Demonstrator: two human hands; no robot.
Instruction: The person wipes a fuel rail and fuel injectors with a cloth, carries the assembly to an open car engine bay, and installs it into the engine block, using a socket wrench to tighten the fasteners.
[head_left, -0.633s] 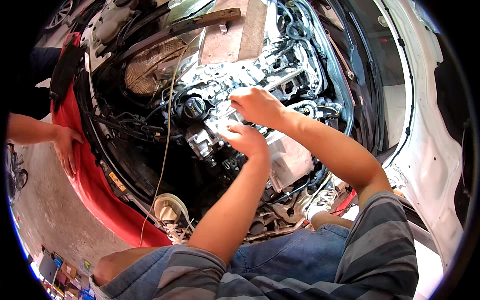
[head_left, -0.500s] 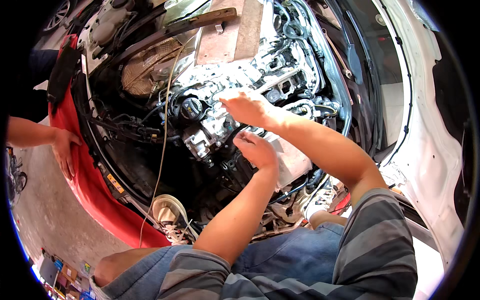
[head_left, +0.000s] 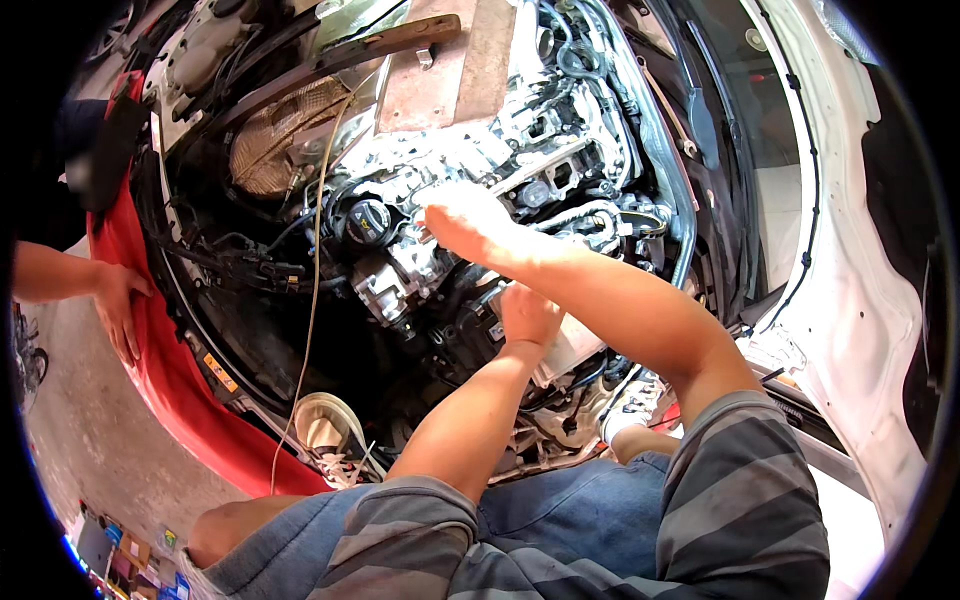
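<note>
An engine (head_left: 395,285) fills the open bay in front of me, with a round black oil filler cap (head_left: 367,222) on its near-left part. My right hand (head_left: 462,218) rests over the brightly lit top of the engine, right of that cap. Its fingers are curled, and glare hides what they grip, if anything. My left hand (head_left: 530,314) is lower, under my right forearm, beside a pale flat box-shaped part (head_left: 570,345). It looks closed, its fingertips out of sight among the dark engine parts.
A co-worker's hand (head_left: 122,300) lies on the red fender cover (head_left: 165,385) at left. A copper-brown board (head_left: 440,75) lies across the engine's far side. A thin cord (head_left: 317,250) hangs across the bay. A wrench (head_left: 668,108) lies right. My shoe (head_left: 325,425) stands within the bay.
My left hand has moved right, under my right forearm, and its fingers have curled. My right hand has shifted slightly left and down, its fingers more closed.
</note>
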